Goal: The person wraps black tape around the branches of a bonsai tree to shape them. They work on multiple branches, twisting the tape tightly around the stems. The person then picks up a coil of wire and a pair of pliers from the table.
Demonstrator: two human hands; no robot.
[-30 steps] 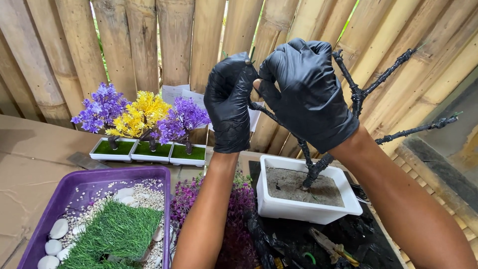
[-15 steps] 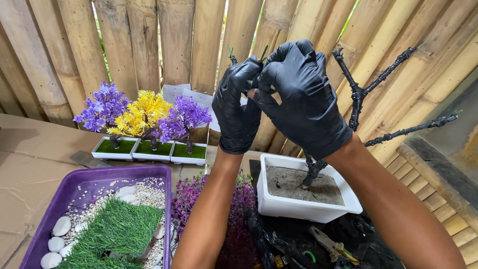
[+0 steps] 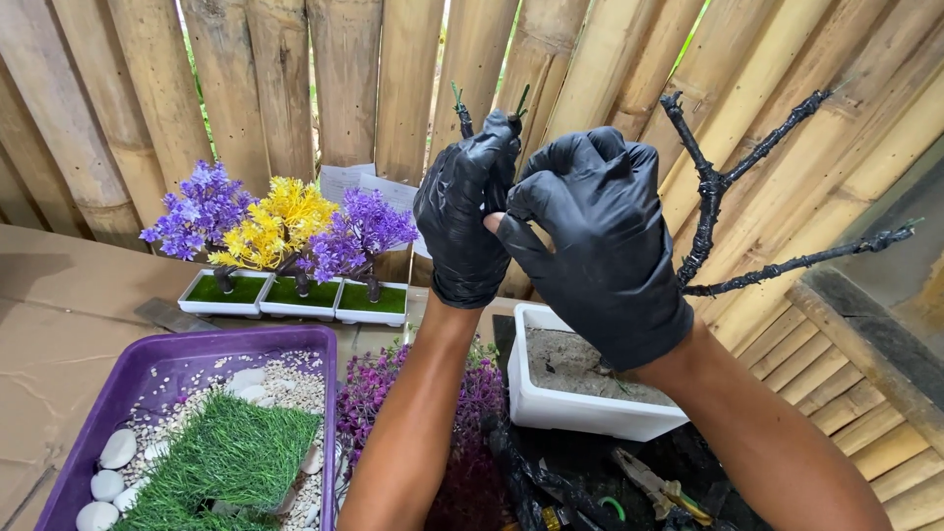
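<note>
A: Two gloved hands meet at centre, before a bamboo fence (image 3: 295,88). What stands below them?

B: A purple tray (image 3: 108,413) at lower left, holding white pebbles and a patch of artificial grass (image 3: 231,457). To its right, a white rectangular pot (image 3: 580,408) filled with sandy soil.

A: And the dark branched form?

B: A bare black tree (image 3: 713,187) rises from behind the right hand, its limbs spreading up and right; its foot is hidden by that hand.

A: State of the hands?

B: Left hand (image 3: 467,216), fingers curled closed around a thin dark twig (image 3: 462,113) that projects above it. Right hand (image 3: 600,241), fingers bent, pinching close against the left; what it pinches cannot be told.

A: Smaller items?

B: Three miniature trees (image 3: 285,231), purple, yellow, purple, in white pots at left; loose purple foliage (image 3: 379,388) beneath the left forearm; pliers (image 3: 654,484) at bottom.
</note>
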